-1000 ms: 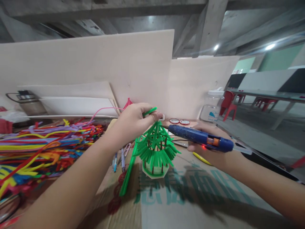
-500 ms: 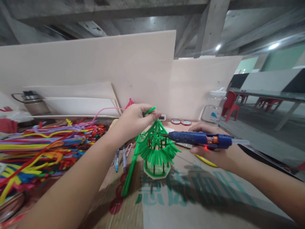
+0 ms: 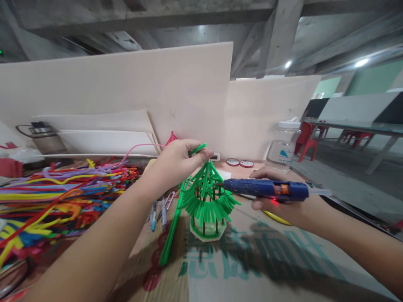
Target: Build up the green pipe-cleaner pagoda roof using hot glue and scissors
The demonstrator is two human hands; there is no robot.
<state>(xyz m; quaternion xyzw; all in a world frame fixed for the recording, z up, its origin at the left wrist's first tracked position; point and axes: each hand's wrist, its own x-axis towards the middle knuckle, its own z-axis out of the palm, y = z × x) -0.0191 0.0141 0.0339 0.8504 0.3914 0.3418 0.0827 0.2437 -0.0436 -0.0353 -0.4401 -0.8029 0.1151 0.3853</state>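
A small green pavilion model (image 3: pixel 209 207) with brown posts and an octagonal base stands upright on the printed cardboard. My left hand (image 3: pixel 185 157) is closed at its peak, with a short green pipe cleaner (image 3: pixel 197 149) between thumb and fingers. My right hand (image 3: pixel 277 201) grips a blue glue gun (image 3: pixel 267 188), whose tip points left and meets the upper roof frame; whether it touches cannot be made out. A red light glows on the gun's underside. Long green pipe cleaners (image 3: pixel 171 239) lie just left of the model.
Many coloured pipe cleaners (image 3: pixel 63 193) are heaped at the left. Pens (image 3: pixel 164 214) and scissors (image 3: pixel 170 200) lie left of the model. Behind are a clear bottle (image 3: pixel 281 147), two round red-rimmed items (image 3: pixel 239 162), a dark flask (image 3: pixel 45 136) and a tall pale board (image 3: pixel 126 88).
The glue gun and my right hand have shifted slightly down in view, and the model's base also sits a little lower. Both hands keep their holds.
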